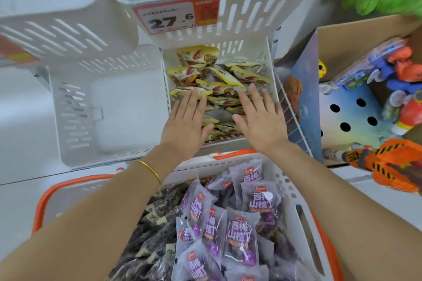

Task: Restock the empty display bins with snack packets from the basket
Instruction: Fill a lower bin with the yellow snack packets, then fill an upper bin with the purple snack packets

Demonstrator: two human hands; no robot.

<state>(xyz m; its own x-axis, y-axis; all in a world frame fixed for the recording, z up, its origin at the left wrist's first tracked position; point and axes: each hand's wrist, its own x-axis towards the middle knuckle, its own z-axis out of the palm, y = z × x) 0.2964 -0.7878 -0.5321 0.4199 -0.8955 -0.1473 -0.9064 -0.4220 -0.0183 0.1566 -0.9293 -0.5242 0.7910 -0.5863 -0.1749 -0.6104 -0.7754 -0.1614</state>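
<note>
White bin (pixel 269 70): yellow packets (pixel 219 84) lie under both hands' flat fingers (pixel 193 102).

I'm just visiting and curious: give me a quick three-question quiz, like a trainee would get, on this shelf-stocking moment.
1. True or false: the left hand and right hand are both open, fingers straight, over the yellow snack packets.
2. Which bin holds nothing? A) the white bin left of the yellow ones; B) the bin under the hands.
3. Fill in: the packets nearest the camera in the orange-handled basket are ____.

Key: 1 true; 2 A; 3 purple.
</note>
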